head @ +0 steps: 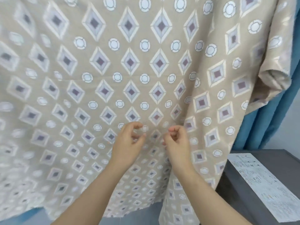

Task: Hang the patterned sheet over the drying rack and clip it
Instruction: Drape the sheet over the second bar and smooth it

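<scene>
The patterned sheet (129, 70) hung spread across almost the whole view, its beige ground of diamonds and circles falling flat in the middle and bunching into a thick fold at the upper right. The rack under it was hidden, and no clips could be seen, so the draping looked done and the clipping not.

Both hands were raised close in front of the lower middle of the cloth, side by side. The left hand (129, 140) was relaxed, fingers loosely curled with nothing between them. The right hand (177, 140) was more closed, thumb meeting forefinger beside a vertical crease in the fabric. Whether it pinched any cloth could not be told. Held this way, they seemed poised to tug or smooth the sheet so that it hung evenly before fastening.

Behind the sheet's right edge hung a blue curtain (253, 127). At the near right stood a grey table (243, 200) carrying a printed paper (263, 181).
</scene>
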Demonstrator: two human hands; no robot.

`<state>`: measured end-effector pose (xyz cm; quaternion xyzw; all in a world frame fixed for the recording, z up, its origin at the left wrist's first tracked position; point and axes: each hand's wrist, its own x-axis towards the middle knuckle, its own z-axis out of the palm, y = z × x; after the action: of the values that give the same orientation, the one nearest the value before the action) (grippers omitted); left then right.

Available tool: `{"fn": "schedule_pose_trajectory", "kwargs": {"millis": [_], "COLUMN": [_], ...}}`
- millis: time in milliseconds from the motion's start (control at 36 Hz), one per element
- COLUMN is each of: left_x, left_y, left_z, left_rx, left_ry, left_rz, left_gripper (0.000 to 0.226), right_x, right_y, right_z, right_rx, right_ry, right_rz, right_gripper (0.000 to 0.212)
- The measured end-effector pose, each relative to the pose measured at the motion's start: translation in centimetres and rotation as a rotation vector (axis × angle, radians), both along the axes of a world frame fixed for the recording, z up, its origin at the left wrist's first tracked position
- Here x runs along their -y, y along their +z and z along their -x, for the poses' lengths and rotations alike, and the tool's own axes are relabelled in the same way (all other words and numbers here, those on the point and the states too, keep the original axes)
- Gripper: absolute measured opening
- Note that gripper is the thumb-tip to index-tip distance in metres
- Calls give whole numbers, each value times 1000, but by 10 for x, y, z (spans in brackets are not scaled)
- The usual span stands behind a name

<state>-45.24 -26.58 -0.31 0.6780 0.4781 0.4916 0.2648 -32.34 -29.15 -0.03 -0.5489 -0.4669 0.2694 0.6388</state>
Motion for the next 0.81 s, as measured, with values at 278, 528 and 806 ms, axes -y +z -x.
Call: {"fn": "schedule_pose_trajectory", "kwargs": {"millis": [278,528,806], "left_x": [55,103,129], "left_y": [-40,-64,-92], "left_z": [211,363,481], "left_rx": [58,20,99], "left_ry": [275,504,748], "left_rz": [196,282,419], "left_gripper": [11,11,11], "right_x": [11,35,30], "right_y": [-49,-82,-113], "right_z": [220,382,508], "right_rx": [-26,-38,46], "right_ry": [395,637,833], "right_rz": [276,442,555], "right_gripper": [19,18,18]}}
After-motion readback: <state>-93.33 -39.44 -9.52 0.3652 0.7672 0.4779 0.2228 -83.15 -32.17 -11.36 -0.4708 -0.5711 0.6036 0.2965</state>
